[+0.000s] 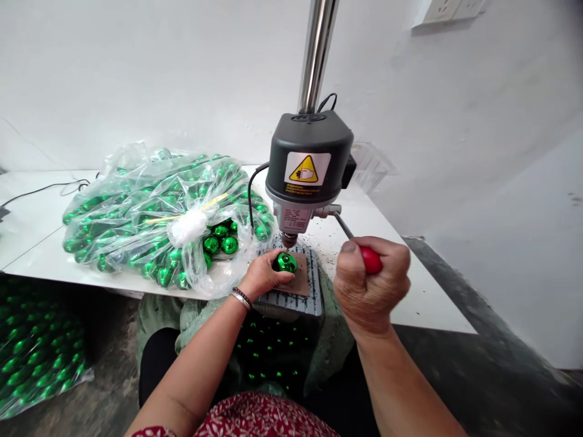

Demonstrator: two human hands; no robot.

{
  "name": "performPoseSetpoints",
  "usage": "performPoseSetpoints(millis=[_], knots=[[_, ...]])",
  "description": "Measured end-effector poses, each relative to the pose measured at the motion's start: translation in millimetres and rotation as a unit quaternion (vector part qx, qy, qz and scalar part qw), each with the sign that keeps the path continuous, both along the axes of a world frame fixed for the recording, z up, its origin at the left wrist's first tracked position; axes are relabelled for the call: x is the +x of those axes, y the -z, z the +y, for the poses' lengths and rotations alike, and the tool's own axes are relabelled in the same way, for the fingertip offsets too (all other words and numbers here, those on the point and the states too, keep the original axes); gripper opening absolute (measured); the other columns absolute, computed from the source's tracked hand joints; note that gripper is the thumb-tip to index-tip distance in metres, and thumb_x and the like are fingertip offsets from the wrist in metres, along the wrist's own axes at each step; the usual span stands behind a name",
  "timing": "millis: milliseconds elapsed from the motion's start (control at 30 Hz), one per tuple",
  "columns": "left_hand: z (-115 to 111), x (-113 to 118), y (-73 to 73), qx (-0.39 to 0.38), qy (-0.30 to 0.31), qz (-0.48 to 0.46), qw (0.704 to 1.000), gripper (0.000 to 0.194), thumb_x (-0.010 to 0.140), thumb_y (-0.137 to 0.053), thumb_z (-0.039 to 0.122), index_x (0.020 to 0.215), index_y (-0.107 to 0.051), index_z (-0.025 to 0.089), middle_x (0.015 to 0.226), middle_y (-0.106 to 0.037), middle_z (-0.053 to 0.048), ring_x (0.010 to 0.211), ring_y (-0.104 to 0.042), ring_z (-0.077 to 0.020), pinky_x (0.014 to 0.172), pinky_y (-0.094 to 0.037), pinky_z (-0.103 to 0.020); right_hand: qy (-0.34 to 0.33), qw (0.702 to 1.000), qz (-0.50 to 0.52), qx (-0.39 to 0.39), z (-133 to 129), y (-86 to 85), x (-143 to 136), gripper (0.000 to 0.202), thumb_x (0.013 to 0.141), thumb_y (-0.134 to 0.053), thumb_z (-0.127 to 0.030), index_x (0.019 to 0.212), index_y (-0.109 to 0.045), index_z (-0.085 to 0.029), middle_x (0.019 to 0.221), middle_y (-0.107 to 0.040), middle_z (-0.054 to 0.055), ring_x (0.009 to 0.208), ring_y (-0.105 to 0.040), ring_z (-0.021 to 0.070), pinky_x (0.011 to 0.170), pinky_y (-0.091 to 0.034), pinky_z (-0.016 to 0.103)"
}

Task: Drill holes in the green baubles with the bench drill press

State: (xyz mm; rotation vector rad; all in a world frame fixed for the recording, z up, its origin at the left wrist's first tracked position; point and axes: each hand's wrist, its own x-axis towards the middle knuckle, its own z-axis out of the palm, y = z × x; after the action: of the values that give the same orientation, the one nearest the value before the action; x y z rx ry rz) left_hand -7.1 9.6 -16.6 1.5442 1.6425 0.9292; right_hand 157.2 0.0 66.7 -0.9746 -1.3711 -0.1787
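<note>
A shiny green ball [286,263] rests on a brown board [300,280] on the base of a small drill press [310,152]. My left hand [264,273] is closed on the ball from its left side, thumb in front and fingers behind. Right above the ball sits the chuck [288,240]; a thin bit reaches down to the ball's top, though I cannot tell whether it has gone in. On the right, my right hand [371,282] is wrapped round the red knob [371,260] of the press's feed lever [344,226].
Left of the press, a torn clear plastic bag [159,212] full of green balls lies on the white table [410,291]. Another bag of balls [40,346] is on the floor at left. More balls [268,352] lie below the table edge. Dark shavings surround the press base [314,285].
</note>
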Motion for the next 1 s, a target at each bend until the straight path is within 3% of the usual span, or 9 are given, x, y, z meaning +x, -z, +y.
performPoseSetpoints(millis=[400,467,567,700,767,900,1000], knots=[[-1,0,1.6,0.001,0.002,-0.001,1.000,0.060,0.064,-0.077,0.030,0.122,-0.064,0.020,0.102,-0.072,-0.001,0.094,-0.065,-0.0199,0.089,-0.049,-0.030,-0.059,0.998,0.015,0.005,0,19.6,-1,0.008,0.083,-0.054,-0.027,0.087,-0.053,-0.020,0.073,-0.060,-0.001,0.065,-0.057,0.0096,0.061,-0.045,0.024],[0,0,0.8,-0.003,-0.002,0.006,1.000,0.061,0.063,-0.077,0.031,0.122,-0.064,0.020,0.102,-0.071,-0.001,0.094,-0.065,-0.0198,0.090,-0.049,-0.031,-0.051,0.998,0.026,0.004,3,8.0,-1,0.011,0.084,-0.054,-0.031,0.084,-0.053,-0.019,0.070,-0.059,-0.001,0.062,-0.055,0.0093,0.059,-0.044,0.023],[-2,1,-0.7,0.007,0.001,0.021,1.000,0.059,0.064,-0.076,0.031,0.121,-0.064,0.019,0.102,-0.071,-0.001,0.094,-0.064,-0.0200,0.092,-0.048,-0.032,-0.028,0.999,0.045,-0.013,12,-27.5,-2,0.021,0.084,-0.053,-0.039,0.080,-0.053,-0.018,0.068,-0.056,0.000,0.060,-0.051,0.0087,0.055,-0.040,0.023],[-17,-4,-9.2,0.033,0.026,0.009,0.999,0.056,0.065,-0.074,0.028,0.119,-0.063,0.017,0.104,-0.070,-0.002,0.097,-0.062,-0.0200,0.091,-0.048,-0.030,-0.045,0.993,0.048,-0.101,23,-69.2,-2,0.024,0.080,-0.053,-0.044,0.076,-0.050,-0.020,0.066,-0.052,-0.001,0.058,-0.044,0.0080,0.054,-0.037,0.023],[-32,-13,-16.9,0.024,0.053,0.011,0.998,0.053,0.067,-0.073,0.028,0.118,-0.064,0.017,0.104,-0.070,-0.003,0.096,-0.062,-0.0200,0.089,-0.048,-0.029,-0.053,0.989,0.056,-0.124,23,-75.9,-2,0.024,0.079,-0.053,-0.044,0.076,-0.050,-0.021,0.067,-0.052,-0.001,0.058,-0.044,0.0081,0.056,-0.038,0.024],[-68,-46,-34.4,-0.032,0.121,0.031,0.992,0.059,0.065,-0.077,0.034,0.121,-0.065,0.020,0.107,-0.070,-0.003,0.097,-0.062,-0.0211,0.087,-0.047,-0.028,-0.053,0.987,0.083,-0.131,21,-72.7,-3,0.027,0.076,-0.056,-0.047,0.077,-0.050,-0.021,0.069,-0.055,0.000,0.059,-0.047,0.0090,0.057,-0.040,0.025],[-83,-72,-42.1,-0.078,0.115,0.035,0.990,0.066,0.066,-0.077,0.044,0.125,-0.063,0.019,0.098,-0.072,-0.004,0.082,-0.063,-0.0186,0.075,-0.049,-0.026,-0.052,0.985,0.100,-0.132,21,-70.6,-5,0.025,0.074,-0.058,-0.046,0.076,-0.050,-0.022,0.072,-0.058,0.002,0.063,-0.050,0.0104,0.061,-0.042,0.025]])
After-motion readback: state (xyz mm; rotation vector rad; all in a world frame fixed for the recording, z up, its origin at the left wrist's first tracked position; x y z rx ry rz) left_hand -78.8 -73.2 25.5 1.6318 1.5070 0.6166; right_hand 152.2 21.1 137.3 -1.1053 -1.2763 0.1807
